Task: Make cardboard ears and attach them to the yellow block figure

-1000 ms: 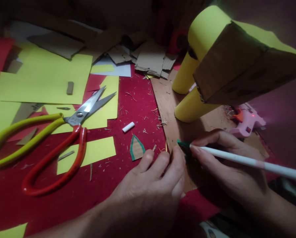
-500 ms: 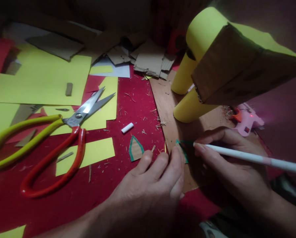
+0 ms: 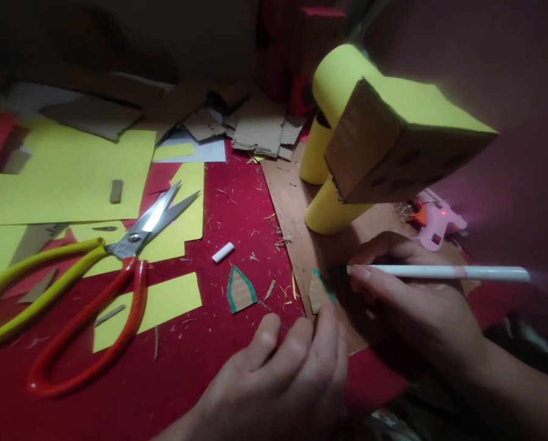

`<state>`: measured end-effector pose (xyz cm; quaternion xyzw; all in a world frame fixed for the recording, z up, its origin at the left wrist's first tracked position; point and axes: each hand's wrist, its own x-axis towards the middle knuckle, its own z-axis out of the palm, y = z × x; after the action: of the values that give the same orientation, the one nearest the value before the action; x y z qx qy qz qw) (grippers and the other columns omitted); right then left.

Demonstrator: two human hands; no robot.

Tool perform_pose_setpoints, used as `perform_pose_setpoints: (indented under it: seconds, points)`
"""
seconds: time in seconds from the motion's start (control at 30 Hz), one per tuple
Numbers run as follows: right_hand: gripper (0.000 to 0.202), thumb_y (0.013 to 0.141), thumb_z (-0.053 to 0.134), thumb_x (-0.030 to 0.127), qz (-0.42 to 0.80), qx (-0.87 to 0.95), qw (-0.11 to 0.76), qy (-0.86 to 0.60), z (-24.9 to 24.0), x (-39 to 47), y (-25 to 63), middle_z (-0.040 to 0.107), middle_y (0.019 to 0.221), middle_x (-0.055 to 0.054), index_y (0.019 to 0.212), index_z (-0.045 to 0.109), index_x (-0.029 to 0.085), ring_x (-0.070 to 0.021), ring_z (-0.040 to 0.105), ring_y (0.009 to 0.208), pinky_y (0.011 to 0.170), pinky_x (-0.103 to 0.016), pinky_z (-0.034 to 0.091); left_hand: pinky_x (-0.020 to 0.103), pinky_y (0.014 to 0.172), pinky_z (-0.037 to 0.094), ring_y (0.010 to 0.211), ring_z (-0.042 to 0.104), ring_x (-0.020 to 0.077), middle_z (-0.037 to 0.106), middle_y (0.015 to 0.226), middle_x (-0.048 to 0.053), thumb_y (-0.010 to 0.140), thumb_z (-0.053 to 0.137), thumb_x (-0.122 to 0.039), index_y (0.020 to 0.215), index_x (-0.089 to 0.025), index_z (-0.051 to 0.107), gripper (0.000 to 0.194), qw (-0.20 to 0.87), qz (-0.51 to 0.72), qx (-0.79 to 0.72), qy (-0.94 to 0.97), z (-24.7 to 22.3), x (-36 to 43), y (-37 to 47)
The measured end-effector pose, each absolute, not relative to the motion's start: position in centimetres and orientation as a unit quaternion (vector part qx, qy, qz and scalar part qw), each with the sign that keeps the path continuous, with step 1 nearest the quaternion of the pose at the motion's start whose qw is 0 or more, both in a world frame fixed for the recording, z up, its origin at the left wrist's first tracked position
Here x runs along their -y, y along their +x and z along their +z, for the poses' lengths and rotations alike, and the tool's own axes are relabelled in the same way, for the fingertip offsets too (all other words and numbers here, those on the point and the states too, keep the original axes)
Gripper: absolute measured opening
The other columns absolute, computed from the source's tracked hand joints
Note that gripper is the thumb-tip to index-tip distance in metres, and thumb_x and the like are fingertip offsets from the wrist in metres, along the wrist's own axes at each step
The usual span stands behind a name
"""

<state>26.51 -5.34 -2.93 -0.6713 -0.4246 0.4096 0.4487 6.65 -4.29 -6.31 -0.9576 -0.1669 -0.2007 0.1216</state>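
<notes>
My right hand [image 3: 416,294] grips a white felt-tip marker [image 3: 439,271] with a dark green tip, just right of a small pointed cardboard piece [image 3: 318,294]. Green runs along that piece's tip and right edge. My left hand [image 3: 278,361] has curled fingers, the index fingertip at the piece's lower edge; the thumb is hidden. Left of it lies a second pointed cardboard piece [image 3: 241,291] with a green border, below a white marker cap [image 3: 223,252].
Open scissors [image 3: 136,239] with yellow and red handles lie left on yellow paper [image 3: 71,171]. A yellow paper-and-cardboard figure [image 3: 370,147] stands on a cardboard sheet [image 3: 283,184]. Beside it is a pink glue gun [image 3: 439,220]. Cardboard scraps [image 3: 259,125] lie behind.
The view has shifted, so things sit lower and farther left. My left fingers have drawn back towards me, baring more of the small cardboard piece. The marker lies more level in my right hand.
</notes>
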Motion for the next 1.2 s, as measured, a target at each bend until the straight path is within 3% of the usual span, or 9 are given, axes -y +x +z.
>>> perform_pose_setpoints:
  seconds: [0.1,0.27,0.43,0.53,0.7,0.83,1.0,1.2]
  points:
    - [0.013,0.077,0.069,0.027,0.457,0.401,0.459,-0.648,-2.5,5.1,26.6,0.055,0.05,0.008,0.071,0.059,0.022,-0.0054,0.048,0.04,0.037,-0.012,0.038,0.037,0.085,0.036,0.101,0.048,0.0206,0.057,0.125,0.006,0.09,0.046,-0.036,0.121,-0.018,0.056,0.037,0.108,-0.202,0.179,-0.957,-6.4,4.4,6.8]
    - [0.008,0.075,0.067,0.021,0.52,0.388,0.4,-0.647,-1.4,4.3,26.6,0.055,0.049,0.007,0.071,0.061,0.018,-0.0051,0.046,0.042,0.038,-0.013,0.035,0.036,0.084,0.036,0.096,0.05,0.0205,0.061,0.121,0.007,0.091,0.043,-0.031,0.112,-0.017,0.059,0.03,0.101,-0.205,0.194,-0.954,-6.4,4.3,7.1]
    - [0.008,0.072,0.065,0.012,0.535,0.362,0.44,-0.624,-1.2,3.6,26.5,0.054,0.051,0.008,0.07,0.06,0.018,-0.0037,0.043,0.047,0.042,-0.011,0.034,0.037,0.081,0.036,0.091,0.052,0.021,0.064,0.116,0.009,0.09,0.043,-0.031,0.103,-0.017,0.059,0.025,0.105,-0.213,0.184,-0.954,-6.7,4.3,7.2]
    - [0.009,0.071,0.063,0.012,0.491,0.407,0.427,-0.641,-1.6,3.4,26.4,0.055,0.051,0.008,0.07,0.06,0.02,-0.0043,0.045,0.045,0.04,-0.012,0.035,0.037,0.081,0.037,0.092,0.053,0.021,0.065,0.115,0.008,0.092,0.041,-0.031,0.102,-0.017,0.059,0.025,0.111,-0.22,0.183,-0.952,-6.8,4.4,7.3]
    - [0.008,0.078,0.062,0.025,0.336,0.561,0.348,-0.671,-2.4,4.0,26.6,0.059,0.053,0.005,0.07,0.061,0.021,-0.0083,0.053,0.044,0.04,-0.017,0.041,0.035,0.08,0.038,0.092,0.054,0.0194,0.067,0.111,0.006,0.097,0.029,-0.028,0.098,-0.018,0.058,0.03,0.1,-0.231,0.196,-0.948,-6.9,4.4,7.3]
    - [0.009,0.079,0.061,0.027,0.247,0.618,0.343,-0.662,-3.0,4.6,26.7,0.061,0.056,0.003,0.072,0.061,0.021,-0.0086,0.054,0.042,0.037,-0.019,0.041,0.035,0.079,0.038,0.088,0.057,0.0196,0.068,0.109,0.009,0.097,0.029,-0.027,0.094,-0.017,0.057,0.03,0.113,-0.261,0.176,-0.942,-7.2,4.2,7.4]
    - [0.01,0.079,0.061,0.025,0.205,0.641,0.347,-0.654,-3.1,4.6,26.5,0.061,0.058,0.003,0.07,0.059,0.022,-0.01,0.056,0.045,0.04,-0.02,0.043,0.034,0.077,0.039,0.082,0.057,0.0187,0.068,0.11,0.011,0.094,0.031,-0.019,0.092,-0.017,0.056,0.026,0.131,-0.268,0.178,-0.938,-7.4,4.1,7.5]
    - [0.01,0.08,0.061,0.024,0.188,0.657,0.322,-0.655,-2.7,4.6,26.2,0.062,0.059,0.003,0.07,0.058,0.023,-0.0109,0.058,0.05,0.046,-0.022,0.045,0.033,0.078,0.04,0.084,0.059,0.0186,0.068,0.11,0.01,0.095,0.032,-0.026,0.093,-0.017,0.056,0.026,0.13,-0.255,0.174,-0.942,-7.2,4.0,7.5]
